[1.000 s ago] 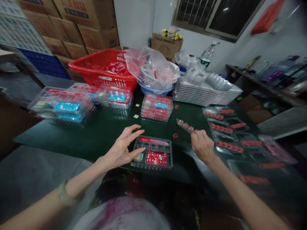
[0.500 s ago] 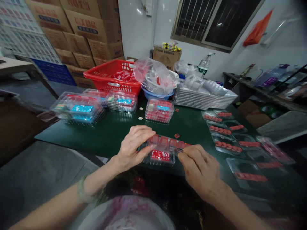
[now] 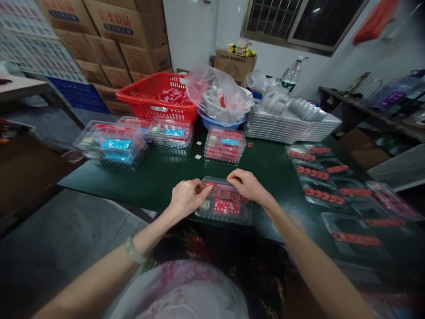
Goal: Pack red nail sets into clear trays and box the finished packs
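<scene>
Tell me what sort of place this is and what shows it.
Probably a small packing workshop: cardboard boxes are piled high at the back, filled clear plastic packs stand stacked on the green table, and a red basket holds many pinkish-red pieces.

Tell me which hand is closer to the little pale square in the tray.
Left. The left hand is close beside the pale square; the right hand is farther off, at the far edge of the tray.

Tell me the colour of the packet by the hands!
The packet is red with white marks, in the head view.
</scene>
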The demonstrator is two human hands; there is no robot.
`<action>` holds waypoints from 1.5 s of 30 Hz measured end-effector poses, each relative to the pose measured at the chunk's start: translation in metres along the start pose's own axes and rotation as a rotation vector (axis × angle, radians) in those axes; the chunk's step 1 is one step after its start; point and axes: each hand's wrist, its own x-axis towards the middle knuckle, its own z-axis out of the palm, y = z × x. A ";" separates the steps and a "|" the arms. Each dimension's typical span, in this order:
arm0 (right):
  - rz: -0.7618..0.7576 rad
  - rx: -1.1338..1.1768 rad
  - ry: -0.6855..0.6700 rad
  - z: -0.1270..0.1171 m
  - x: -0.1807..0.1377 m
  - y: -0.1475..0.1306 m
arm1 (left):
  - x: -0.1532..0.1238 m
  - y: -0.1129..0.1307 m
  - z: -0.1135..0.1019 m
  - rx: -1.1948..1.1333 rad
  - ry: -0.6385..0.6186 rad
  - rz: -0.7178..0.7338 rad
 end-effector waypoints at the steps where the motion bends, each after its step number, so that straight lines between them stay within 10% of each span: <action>1: 0.002 -0.013 0.002 0.005 0.000 0.004 | 0.002 -0.002 0.001 0.043 0.007 -0.011; 9: -0.066 -0.104 0.033 0.021 0.010 0.011 | 0.010 -0.018 0.015 0.159 0.050 -0.010; 15: -0.137 -0.285 0.000 0.028 0.012 0.013 | 0.007 -0.020 0.017 0.162 0.198 0.320; 22: -0.083 -0.458 0.076 0.046 0.004 0.010 | 0.004 -0.007 0.010 0.328 -0.356 0.559; 29: 0.375 0.075 0.273 0.025 -0.016 0.018 | 0.020 -0.009 -0.002 0.222 -0.380 0.620; 36: 0.630 0.659 0.160 0.000 -0.040 0.001 | 0.027 -0.019 -0.011 -0.033 -0.360 0.605; 45: 0.553 1.149 0.028 -0.001 -0.028 -0.035 | 0.031 -0.028 -0.018 -0.234 -0.369 0.544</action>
